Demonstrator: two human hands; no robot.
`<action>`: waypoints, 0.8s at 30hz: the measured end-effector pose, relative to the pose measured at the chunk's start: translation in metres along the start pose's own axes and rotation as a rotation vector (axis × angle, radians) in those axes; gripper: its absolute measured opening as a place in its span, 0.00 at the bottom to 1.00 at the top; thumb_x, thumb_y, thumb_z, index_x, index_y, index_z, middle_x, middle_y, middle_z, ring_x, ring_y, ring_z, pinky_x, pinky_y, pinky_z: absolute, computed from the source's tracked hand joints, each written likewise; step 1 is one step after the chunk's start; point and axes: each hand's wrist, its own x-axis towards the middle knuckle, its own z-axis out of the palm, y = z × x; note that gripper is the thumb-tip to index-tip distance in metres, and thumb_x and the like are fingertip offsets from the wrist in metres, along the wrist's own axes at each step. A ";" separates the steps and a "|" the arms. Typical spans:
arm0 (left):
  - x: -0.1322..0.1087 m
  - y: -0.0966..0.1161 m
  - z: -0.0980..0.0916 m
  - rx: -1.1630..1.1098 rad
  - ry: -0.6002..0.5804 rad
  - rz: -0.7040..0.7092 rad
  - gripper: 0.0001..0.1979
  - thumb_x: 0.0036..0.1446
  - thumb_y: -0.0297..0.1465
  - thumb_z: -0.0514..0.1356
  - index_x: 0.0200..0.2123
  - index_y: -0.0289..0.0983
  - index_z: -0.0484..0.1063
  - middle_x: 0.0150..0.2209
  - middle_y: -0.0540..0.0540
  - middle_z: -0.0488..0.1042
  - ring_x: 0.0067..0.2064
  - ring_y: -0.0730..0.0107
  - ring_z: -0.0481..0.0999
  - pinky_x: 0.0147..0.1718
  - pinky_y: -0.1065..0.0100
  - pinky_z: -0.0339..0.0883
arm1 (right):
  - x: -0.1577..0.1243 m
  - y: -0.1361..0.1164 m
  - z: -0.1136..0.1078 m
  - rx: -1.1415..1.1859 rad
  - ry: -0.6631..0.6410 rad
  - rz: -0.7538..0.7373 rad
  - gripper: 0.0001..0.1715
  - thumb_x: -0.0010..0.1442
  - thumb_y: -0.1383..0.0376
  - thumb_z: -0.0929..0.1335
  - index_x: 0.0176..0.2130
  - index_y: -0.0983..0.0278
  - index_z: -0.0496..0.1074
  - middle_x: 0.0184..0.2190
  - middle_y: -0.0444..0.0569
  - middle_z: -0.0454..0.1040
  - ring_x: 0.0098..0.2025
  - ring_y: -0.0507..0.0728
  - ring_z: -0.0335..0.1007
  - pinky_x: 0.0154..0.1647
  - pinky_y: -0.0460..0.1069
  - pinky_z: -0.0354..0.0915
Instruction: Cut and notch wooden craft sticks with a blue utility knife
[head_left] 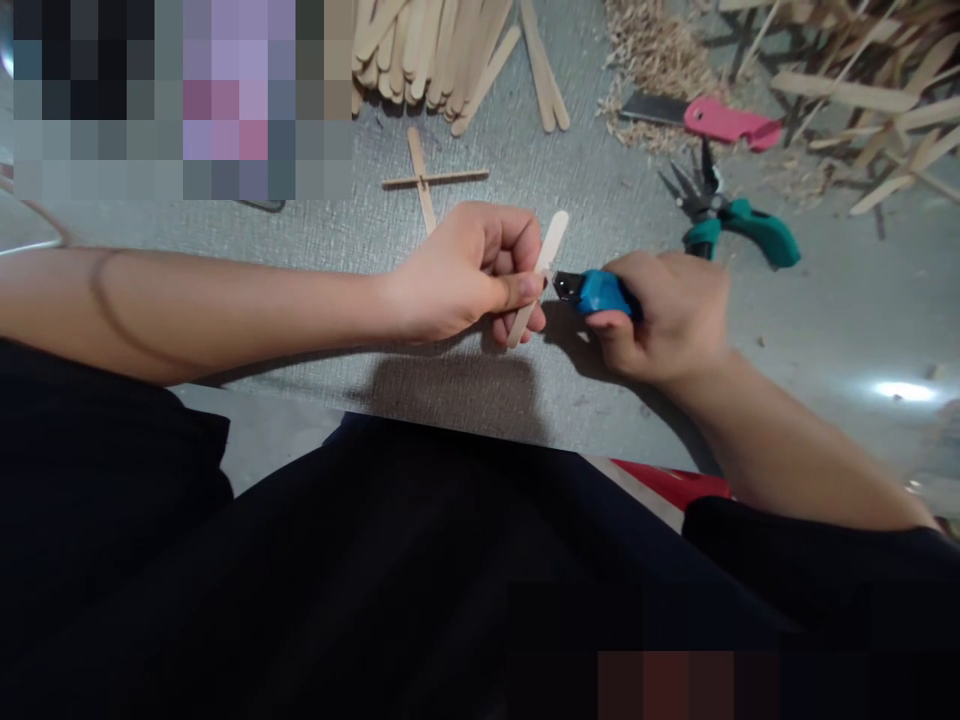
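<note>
My left hand pinches a flat wooden craft stick between thumb and fingers, with the stick tilted and both rounded ends showing. My right hand is wrapped round a blue utility knife. The knife's dark tip points left and meets, or nearly meets, the middle of the stick by my left thumb; the exact contact is too small to tell. Just beyond my left hand, two craft sticks joined as a cross lie on the grey table.
A pile of craft sticks lies at the back, with a loose pair beside it. Wood shavings, a pink-handled knife, green-handled pliers and a heap of stick pieces occupy the back right.
</note>
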 end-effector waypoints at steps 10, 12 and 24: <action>0.003 -0.003 -0.006 -0.016 -0.015 0.023 0.22 0.71 0.34 0.81 0.34 0.40 0.72 0.25 0.50 0.83 0.24 0.68 0.85 0.32 0.68 0.82 | 0.002 0.014 -0.001 0.096 -0.014 -0.060 0.47 0.81 0.25 0.54 0.41 0.55 0.78 0.24 0.50 0.71 0.27 0.63 0.66 0.34 0.61 0.57; 0.003 -0.003 -0.006 -0.010 -0.021 0.025 0.22 0.71 0.34 0.81 0.35 0.40 0.71 0.25 0.50 0.83 0.24 0.69 0.85 0.31 0.69 0.82 | 0.002 0.016 0.000 0.106 -0.027 -0.058 0.47 0.81 0.25 0.54 0.39 0.55 0.77 0.24 0.49 0.70 0.26 0.62 0.65 0.33 0.60 0.57; 0.002 -0.005 -0.013 -0.039 -0.074 0.033 0.19 0.72 0.30 0.77 0.35 0.38 0.71 0.28 0.43 0.87 0.26 0.69 0.87 0.28 0.71 0.82 | -0.002 0.011 0.016 -0.074 0.167 -0.106 0.48 0.81 0.25 0.59 0.41 0.59 0.82 0.27 0.51 0.80 0.26 0.61 0.70 0.33 0.58 0.58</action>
